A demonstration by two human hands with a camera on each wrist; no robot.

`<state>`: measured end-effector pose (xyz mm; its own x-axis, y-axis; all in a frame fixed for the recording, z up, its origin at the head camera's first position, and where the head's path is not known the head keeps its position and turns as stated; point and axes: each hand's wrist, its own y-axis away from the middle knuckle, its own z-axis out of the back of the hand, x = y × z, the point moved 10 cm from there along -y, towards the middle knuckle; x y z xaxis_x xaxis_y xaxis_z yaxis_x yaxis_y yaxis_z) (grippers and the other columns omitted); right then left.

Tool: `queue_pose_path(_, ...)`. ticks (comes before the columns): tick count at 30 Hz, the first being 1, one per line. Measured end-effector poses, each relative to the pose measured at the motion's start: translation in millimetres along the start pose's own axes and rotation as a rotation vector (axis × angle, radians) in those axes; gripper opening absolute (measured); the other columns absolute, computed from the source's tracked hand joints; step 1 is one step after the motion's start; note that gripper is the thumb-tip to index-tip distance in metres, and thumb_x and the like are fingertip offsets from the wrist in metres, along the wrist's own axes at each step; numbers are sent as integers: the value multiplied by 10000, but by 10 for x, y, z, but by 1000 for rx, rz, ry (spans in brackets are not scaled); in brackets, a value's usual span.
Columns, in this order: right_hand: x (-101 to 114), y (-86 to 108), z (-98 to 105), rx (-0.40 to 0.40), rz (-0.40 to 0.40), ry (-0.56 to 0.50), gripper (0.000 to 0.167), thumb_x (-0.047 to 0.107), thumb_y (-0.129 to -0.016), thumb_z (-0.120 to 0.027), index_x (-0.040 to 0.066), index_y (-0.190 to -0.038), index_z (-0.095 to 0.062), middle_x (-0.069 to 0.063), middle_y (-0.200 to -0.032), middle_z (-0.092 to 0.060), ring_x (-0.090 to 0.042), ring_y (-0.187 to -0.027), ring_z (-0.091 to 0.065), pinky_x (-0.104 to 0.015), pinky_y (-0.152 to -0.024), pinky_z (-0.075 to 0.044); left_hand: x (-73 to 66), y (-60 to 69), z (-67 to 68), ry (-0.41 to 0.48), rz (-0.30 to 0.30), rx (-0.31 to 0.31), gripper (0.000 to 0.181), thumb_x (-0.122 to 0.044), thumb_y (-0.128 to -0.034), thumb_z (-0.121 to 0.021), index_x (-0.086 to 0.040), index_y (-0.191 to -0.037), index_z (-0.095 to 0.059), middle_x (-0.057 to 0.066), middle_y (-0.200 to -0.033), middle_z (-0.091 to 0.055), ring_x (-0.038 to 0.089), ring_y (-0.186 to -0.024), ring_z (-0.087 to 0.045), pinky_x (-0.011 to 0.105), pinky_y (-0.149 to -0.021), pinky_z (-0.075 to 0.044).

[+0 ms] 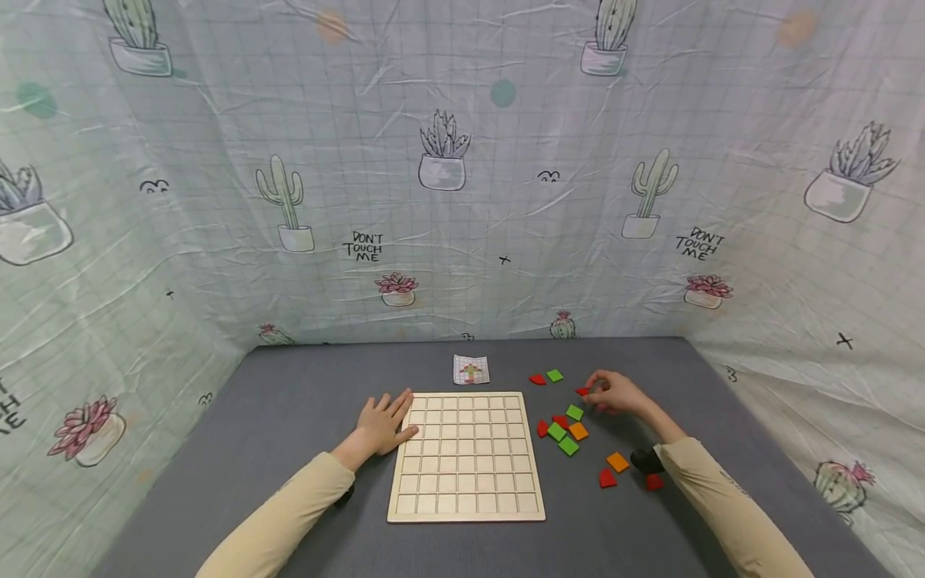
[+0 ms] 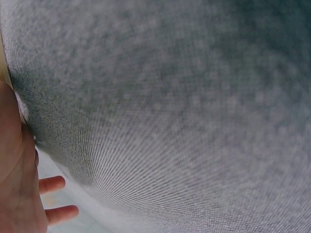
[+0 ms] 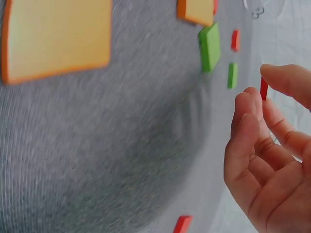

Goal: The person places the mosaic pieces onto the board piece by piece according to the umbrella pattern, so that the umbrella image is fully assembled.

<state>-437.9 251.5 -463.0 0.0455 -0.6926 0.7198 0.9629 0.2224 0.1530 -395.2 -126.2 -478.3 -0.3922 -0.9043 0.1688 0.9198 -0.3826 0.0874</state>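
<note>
My left hand (image 1: 378, 424) rests with spread fingers on the upper left edge of a pale wooden grid board (image 1: 466, 457). In the left wrist view only part of that hand (image 2: 22, 179) shows, beside the board's edge. To the right of the board, my right hand (image 1: 614, 393) pinches a small red tile (image 3: 264, 89) between thumb and finger, above the table. Near it lie loose tiles: a green tile (image 1: 574, 412), an orange tile (image 1: 578, 431) and a red tile (image 1: 543, 429), among several others.
A small card (image 1: 471, 370) with a coloured grid picture lies behind the board. Farther back are a red tile (image 1: 537, 379) and a green tile (image 1: 554, 375). An orange tile (image 1: 617, 461) lies nearer the right sleeve. A cactus-print curtain (image 1: 506, 209) encloses the grey table (image 1: 311, 377).
</note>
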Motion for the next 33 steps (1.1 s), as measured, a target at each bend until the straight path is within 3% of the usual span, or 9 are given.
queue_pose_path(15,433,52,-244,82,146,6,199,118,-830,-617,20,-983,-536,-233,-783,-597,-247,-600,-563,-306,-504,-443,-4,1,-10,-18,4,-18,650,-510,-922,-324,-101,-1421,-241,25,-1473,-258,297,-1283,-326,494,-1007,-261)
queue_pose_path(19,554,33,-346,114,176,21,195,118,-828,-618,28,-979,-533,-230,-778,-603,-199,-547,-517,-293,-479,-406,-10,18,22,-47,12,-37,645,-514,-918,-333,-105,-1412,-269,26,-1463,-283,284,-1271,-344,487,-996,-272)
queue_pose_path(27,769,5,-526,149,241,40,203,108,-829,-615,7,-982,-527,-200,-757,-609,-359,-558,-515,-376,-493,-426,-35,54,92,-125,20,-96,625,-511,-910,-359,-112,-1389,-325,13,-1437,-334,259,-1222,-385,459,-925,-305)
queue_pose_path(33,852,-24,-694,156,258,55,203,124,-826,-628,20,-972,-532,-173,-761,-613,-283,-590,-574,-337,-491,-423,-44,55,90,-148,19,-111,628,-525,-903,-359,-127,-1388,-330,-1,-1434,-339,251,-1206,-394,447,-898,-319)
